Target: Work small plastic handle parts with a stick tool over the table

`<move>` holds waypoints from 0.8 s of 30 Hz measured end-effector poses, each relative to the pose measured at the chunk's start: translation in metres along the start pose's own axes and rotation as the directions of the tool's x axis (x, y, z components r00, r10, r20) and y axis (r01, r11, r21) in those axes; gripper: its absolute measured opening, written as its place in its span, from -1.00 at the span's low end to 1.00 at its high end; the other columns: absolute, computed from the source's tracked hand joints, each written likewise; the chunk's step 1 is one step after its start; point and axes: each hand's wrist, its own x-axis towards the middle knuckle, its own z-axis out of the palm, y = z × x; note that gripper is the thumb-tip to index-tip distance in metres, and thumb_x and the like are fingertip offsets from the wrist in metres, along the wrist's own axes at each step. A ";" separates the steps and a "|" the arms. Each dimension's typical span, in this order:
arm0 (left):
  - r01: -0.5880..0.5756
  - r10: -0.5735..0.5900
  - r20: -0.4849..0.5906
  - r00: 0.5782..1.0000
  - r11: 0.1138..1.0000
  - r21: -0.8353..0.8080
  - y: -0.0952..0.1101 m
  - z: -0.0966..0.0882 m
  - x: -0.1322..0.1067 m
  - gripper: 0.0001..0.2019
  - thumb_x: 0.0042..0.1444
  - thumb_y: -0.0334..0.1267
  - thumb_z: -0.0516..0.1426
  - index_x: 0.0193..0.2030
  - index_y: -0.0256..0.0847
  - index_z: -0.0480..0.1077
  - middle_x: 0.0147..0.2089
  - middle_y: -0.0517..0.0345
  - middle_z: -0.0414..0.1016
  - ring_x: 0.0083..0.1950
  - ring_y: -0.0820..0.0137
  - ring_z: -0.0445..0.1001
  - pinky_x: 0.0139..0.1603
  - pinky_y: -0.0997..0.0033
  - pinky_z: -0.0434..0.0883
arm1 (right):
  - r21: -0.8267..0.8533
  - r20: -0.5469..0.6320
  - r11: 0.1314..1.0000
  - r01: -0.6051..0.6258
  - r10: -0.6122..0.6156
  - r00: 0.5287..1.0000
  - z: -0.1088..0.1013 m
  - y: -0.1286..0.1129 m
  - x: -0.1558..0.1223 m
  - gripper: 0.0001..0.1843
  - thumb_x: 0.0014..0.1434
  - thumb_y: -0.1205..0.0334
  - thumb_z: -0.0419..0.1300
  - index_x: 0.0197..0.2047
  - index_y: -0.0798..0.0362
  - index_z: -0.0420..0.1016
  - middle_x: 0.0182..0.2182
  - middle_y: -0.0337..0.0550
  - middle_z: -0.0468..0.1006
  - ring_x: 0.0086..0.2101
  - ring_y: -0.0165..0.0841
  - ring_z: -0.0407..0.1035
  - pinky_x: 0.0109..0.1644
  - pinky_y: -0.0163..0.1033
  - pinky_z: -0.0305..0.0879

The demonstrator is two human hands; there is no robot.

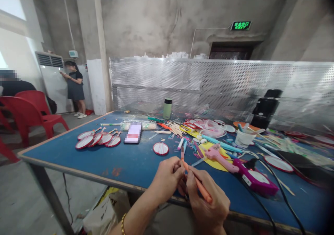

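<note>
Both of my hands meet over the table's near edge. My right hand (208,196) is closed around an orange marker-like pen (202,189), slanted with its thick end toward me. My left hand (168,177) is closed, thumb and fingers pinched right beside the pen's upper end. A narrow brownish strip (182,153) stands up from between the fingertips; which hand grips it is hard to tell. Just beyond lies a round white disc with a red rim (161,148). To the left, several similar red-rimmed discs on sticks (97,139) overlap.
The blue table (78,160) also bears a phone (133,133), a green tumbler (167,109), a white cup of tools (244,138), a pink glue gun (220,156) and a purple device (257,179) with black cables. A perforated metal screen (156,78) stands behind. Two people are at left.
</note>
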 end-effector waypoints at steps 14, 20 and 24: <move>0.037 -0.036 0.004 0.999 0.999 -0.039 0.002 0.002 0.000 -0.80 0.11 -0.12 0.09 -0.37 -0.21 0.24 -0.62 0.28 0.36 -0.68 0.48 0.34 -0.65 0.50 0.33 | -0.069 -0.028 0.997 -0.020 0.018 0.999 0.000 -0.001 -0.001 -0.91 0.23 0.37 0.17 -0.27 0.08 0.52 -0.50 -0.24 0.57 -0.53 -0.49 0.46 -0.36 -0.44 0.37; 0.039 -0.039 0.002 0.999 0.999 -0.030 0.001 0.001 0.000 -0.77 0.12 -0.08 0.09 -0.36 -0.20 0.23 -0.62 0.28 0.36 -0.69 0.47 0.34 -0.66 0.51 0.32 | -0.101 -0.035 0.995 -0.026 0.022 0.999 0.000 0.000 0.000 -0.90 0.24 0.35 0.16 -0.29 0.08 0.52 -0.50 -0.22 0.57 -0.53 -0.46 0.47 -0.36 -0.41 0.39; 0.040 -0.040 0.005 0.999 0.998 -0.045 0.000 0.002 -0.001 -0.76 0.13 -0.07 0.09 -0.36 -0.20 0.23 -0.63 0.28 0.35 -0.68 0.47 0.34 -0.66 0.50 0.33 | -0.118 -0.058 0.992 -0.043 0.036 0.998 -0.001 -0.001 0.001 -0.88 0.25 0.34 0.16 -0.30 0.07 0.53 -0.50 -0.21 0.58 -0.53 -0.45 0.47 -0.35 -0.40 0.40</move>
